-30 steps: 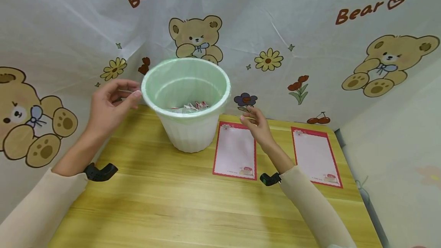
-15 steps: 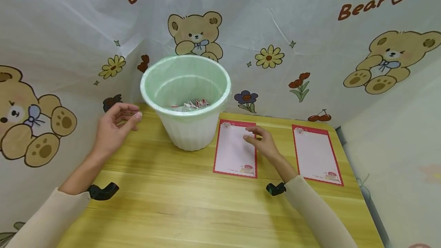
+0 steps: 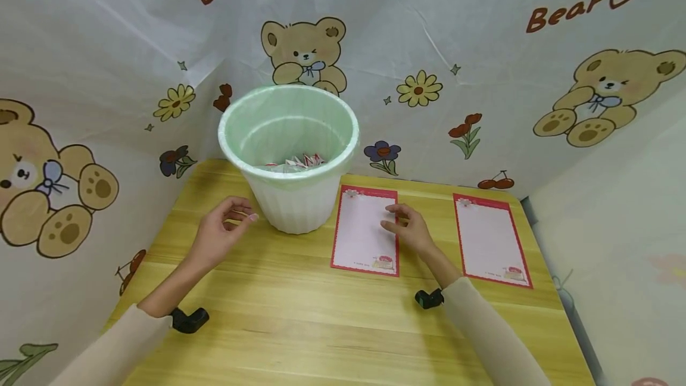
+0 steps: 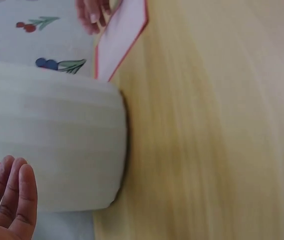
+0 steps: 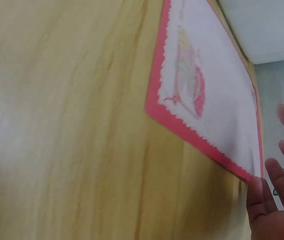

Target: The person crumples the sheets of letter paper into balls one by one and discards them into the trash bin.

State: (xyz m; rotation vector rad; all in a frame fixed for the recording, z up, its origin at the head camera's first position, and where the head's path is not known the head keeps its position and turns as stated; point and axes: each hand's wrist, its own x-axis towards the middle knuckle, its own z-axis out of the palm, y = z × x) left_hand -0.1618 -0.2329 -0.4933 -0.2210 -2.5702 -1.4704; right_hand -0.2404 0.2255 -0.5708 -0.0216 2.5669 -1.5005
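Note:
A white bucket point(image 3: 292, 207) with a pale green inside stands at the back of the wooden table. Low inside it lie several red-and-white crumpled pieces point(image 3: 305, 162) with something clear, too small to identify. My left hand point(image 3: 222, 231) hovers just left of the bucket, fingers loosely bent and holding nothing; its fingers point(image 4: 27, 192) show in front of the bucket wall in the left wrist view. Above the right edge of a red-bordered white sheet point(image 3: 364, 234) is my right hand point(image 3: 411, 230), thumb and fingers apart with nothing between them. The right wrist view cannot settle whether it touches the sheet.
A second red-bordered sheet point(image 3: 493, 243) lies farther right on the table point(image 3: 300, 320). Behind the table hangs a white cloth point(image 3: 375, 28) printed with bears and flowers, which also covers the left side. A pale wall point(image 3: 627, 225) rises along the right edge.
My left hand has moved down and to the right, from beside the bucket's rim to beside its lower wall. My right hand dropped from the sheet's top toward its middle. The bucket stayed put.

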